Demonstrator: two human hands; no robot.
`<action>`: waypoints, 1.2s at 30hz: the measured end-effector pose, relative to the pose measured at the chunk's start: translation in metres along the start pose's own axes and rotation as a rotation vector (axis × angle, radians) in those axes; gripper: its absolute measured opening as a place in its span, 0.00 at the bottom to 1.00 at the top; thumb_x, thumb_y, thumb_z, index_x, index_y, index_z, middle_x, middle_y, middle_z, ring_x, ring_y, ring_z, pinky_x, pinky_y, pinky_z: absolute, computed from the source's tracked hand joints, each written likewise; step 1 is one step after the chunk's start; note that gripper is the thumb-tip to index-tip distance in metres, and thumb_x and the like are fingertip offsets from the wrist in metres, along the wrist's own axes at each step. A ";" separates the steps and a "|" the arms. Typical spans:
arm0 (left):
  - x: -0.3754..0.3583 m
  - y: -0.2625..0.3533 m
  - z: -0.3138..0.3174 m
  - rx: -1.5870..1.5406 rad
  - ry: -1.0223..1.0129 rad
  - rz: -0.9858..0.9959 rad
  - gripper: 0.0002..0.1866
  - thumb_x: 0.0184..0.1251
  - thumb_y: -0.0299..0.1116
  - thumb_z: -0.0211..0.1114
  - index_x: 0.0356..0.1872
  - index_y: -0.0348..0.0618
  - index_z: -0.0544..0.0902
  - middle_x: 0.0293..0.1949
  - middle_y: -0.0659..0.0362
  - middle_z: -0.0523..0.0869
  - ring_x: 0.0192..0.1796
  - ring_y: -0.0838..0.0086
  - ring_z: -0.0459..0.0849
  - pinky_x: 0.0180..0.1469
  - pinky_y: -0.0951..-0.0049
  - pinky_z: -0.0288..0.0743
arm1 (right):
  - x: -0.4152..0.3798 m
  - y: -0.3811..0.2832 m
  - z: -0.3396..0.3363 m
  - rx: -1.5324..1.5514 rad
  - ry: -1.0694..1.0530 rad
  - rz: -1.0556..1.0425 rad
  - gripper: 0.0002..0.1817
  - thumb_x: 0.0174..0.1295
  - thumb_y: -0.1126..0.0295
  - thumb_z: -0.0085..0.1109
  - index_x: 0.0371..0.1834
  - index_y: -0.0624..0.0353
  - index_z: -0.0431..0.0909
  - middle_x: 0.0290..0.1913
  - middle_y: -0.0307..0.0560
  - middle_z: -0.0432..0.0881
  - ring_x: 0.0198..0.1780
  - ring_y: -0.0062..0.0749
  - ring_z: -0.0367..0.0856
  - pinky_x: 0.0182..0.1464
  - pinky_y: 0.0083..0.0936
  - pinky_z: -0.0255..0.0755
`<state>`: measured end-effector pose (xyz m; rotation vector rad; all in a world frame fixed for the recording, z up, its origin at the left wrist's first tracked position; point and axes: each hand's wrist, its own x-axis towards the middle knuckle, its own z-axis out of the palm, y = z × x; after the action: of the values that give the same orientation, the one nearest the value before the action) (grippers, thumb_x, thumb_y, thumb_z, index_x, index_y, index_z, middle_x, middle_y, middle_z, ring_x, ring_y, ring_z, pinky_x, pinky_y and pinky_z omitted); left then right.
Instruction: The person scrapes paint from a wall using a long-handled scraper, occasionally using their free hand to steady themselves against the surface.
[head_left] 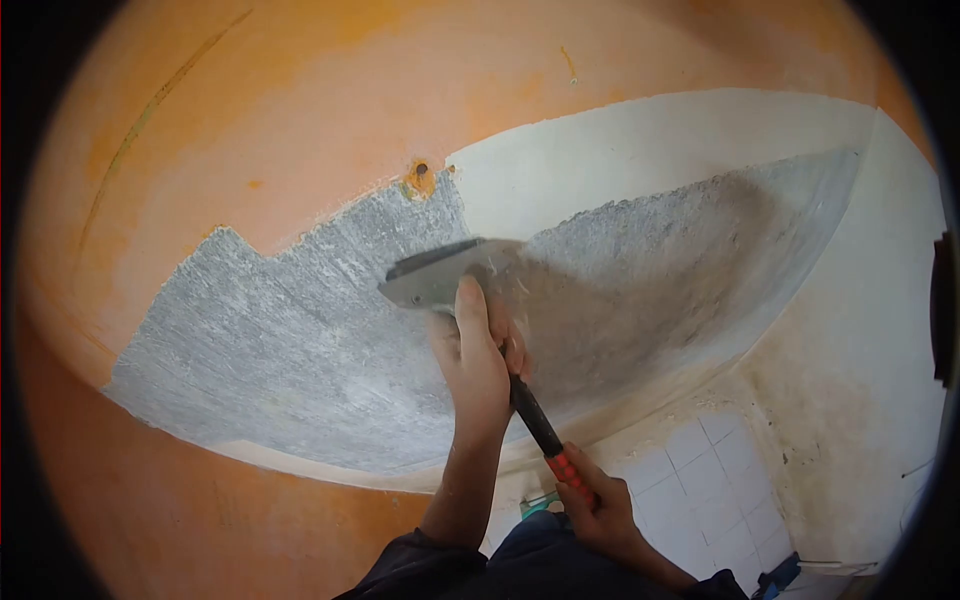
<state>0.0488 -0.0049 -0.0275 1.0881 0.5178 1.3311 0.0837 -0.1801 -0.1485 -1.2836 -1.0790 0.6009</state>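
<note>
A long-handled wall scraper [435, 278] with a wide grey metal head and dark blade edge lies against the stripped grey part of the wall [290, 350]. Close under that head, my left hand [477, 335] is closed round the shaft, its thumb laid up along the metal. Farther down, my right hand [600, 510] wraps the red and black grip [570, 475] at the handle's lower end. The black shaft [536, 415] runs slantwise between both hands. Above the blade, the bared grey surface meets a ragged edge of white coating [590, 150].
Orange paint [330, 90] covers the upper wall, with a small dark hole [421, 169] at the ragged paint edge. White floor tiles [700, 470] show below. A pale side wall [840, 380] stands at right, with a dark blue object [780, 577] near its foot.
</note>
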 end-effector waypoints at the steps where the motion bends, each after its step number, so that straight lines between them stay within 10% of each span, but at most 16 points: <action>1: -0.001 0.000 -0.002 0.016 0.007 -0.018 0.15 0.75 0.45 0.54 0.31 0.48 0.65 0.18 0.68 0.62 0.12 0.87 0.60 0.10 0.82 0.54 | -0.003 0.003 0.001 -0.059 -0.027 0.037 0.27 0.61 0.73 0.61 0.66 0.62 0.69 0.33 0.46 0.86 0.25 0.18 0.77 0.29 0.18 0.70; 36: 0.012 0.030 0.015 -0.023 -0.079 0.092 0.15 0.76 0.44 0.51 0.37 0.45 0.61 0.18 0.66 0.63 0.11 0.84 0.61 0.10 0.81 0.58 | 0.011 -0.043 -0.005 0.125 -0.090 0.068 0.27 0.65 0.79 0.56 0.68 0.65 0.65 0.41 0.44 0.84 0.32 0.14 0.75 0.36 0.14 0.70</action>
<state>0.0488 -0.0020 0.0080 1.1521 0.3975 1.3645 0.0846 -0.1829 -0.1042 -1.1980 -1.0578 0.7720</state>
